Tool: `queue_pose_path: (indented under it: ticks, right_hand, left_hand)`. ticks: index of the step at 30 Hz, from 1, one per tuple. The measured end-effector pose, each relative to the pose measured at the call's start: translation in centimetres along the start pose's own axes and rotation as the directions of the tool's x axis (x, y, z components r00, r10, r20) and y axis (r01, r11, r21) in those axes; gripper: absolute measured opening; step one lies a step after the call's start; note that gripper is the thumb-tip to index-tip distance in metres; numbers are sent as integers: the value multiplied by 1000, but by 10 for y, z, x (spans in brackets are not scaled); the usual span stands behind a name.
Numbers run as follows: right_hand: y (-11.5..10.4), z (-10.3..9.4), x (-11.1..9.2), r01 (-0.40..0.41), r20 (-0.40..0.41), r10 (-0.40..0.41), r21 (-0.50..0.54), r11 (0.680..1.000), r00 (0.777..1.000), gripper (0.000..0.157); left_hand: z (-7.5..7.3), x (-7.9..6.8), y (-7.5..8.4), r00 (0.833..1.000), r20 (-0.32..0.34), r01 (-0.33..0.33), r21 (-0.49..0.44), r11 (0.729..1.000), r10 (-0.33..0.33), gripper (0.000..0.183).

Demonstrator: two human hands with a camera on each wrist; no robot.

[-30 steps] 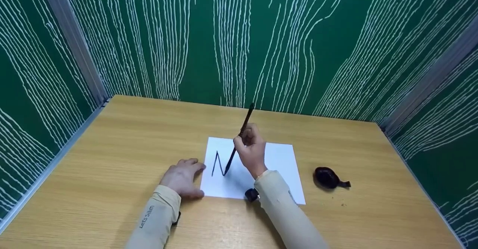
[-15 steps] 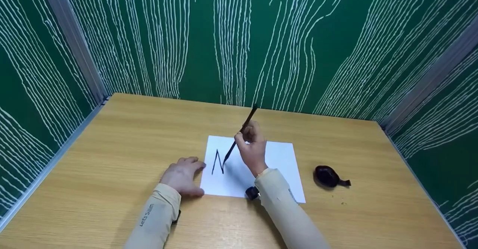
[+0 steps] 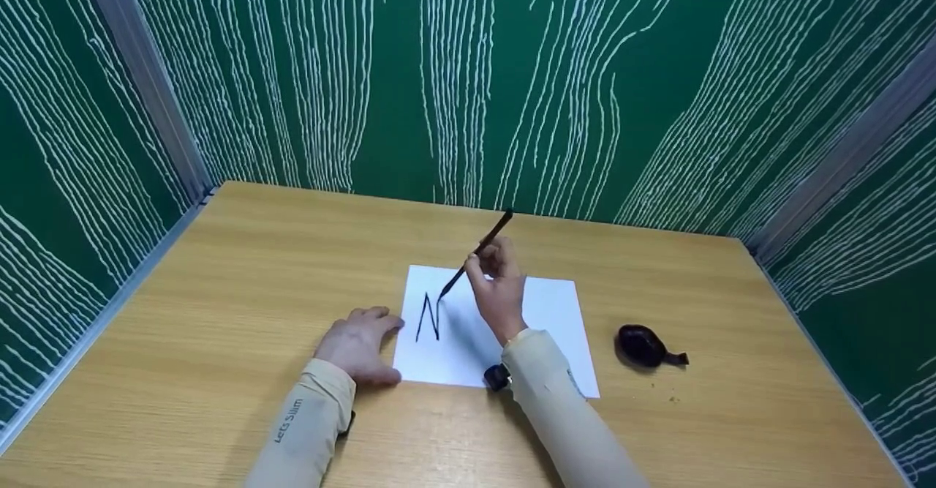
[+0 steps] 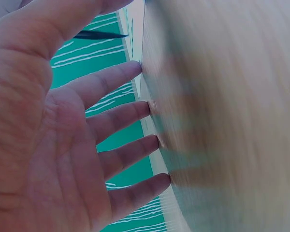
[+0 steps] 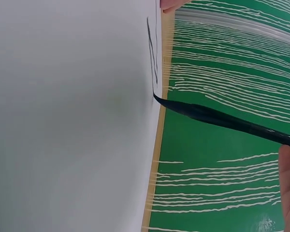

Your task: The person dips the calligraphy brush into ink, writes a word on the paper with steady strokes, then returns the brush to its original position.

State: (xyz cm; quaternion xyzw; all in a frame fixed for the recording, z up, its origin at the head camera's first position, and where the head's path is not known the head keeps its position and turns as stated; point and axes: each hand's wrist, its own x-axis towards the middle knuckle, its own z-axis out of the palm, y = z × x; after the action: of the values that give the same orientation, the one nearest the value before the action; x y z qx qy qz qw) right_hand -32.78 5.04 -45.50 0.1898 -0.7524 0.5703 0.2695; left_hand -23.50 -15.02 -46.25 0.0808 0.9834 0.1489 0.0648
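A white sheet of paper (image 3: 541, 312) lies on the table, bearing a thin black letter N (image 3: 428, 317) near its left side. My right hand (image 3: 499, 290) pinches a dark paintbrush (image 3: 488, 239), tilted up and to the right. In the right wrist view the bent tip of the paintbrush (image 5: 198, 111) touches the paper at the end of a black stroke. My left hand (image 3: 360, 347) rests with spread fingers at the left edge of the sheet. From the left wrist, its straight fingers (image 4: 121, 116) show with their tips on the surface.
On the wooden table (image 3: 219, 312), right of the paper, sits a small dark bowl with a short handle (image 3: 642, 347). Tiny crumbs lie just below it. Green walls with white wavy lines (image 3: 395, 78) stand around the back and sides.
My right hand has drawn the paintbrush tip upward from the bottom of the diagonal, leaving the N's right upright stroke. The brush leans further right; the left hand stays put.
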Motion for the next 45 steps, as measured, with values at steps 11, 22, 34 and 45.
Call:
queue_pose_path:
  ticks: [11, 22, 34, 45]
  right_hand:
    - [5, 0, 1, 18, -21, -19, -59, 998, 1000, 15]
    - [2, -5, 2, 66, -75, -65, 3, 998, 995, 15]
    - [1, -5, 3, 97, -53, -98, -29, 995, 994, 14]
    - [1, -3, 0, 101, -8, -102, -55, 993, 995, 13]
  left_hand:
    - [0, 0, -1, 1000, -10, -14, -21, 1000, 13, 75]
    - [1, -1, -1, 1000, -2, 4, -24, 1000, -4, 77]
    - [0, -1, -1, 1000, -8, 0, -24, 1000, 0, 76]
    - [1, 0, -2, 1000, -13, -11, -12, 1000, 11, 76]
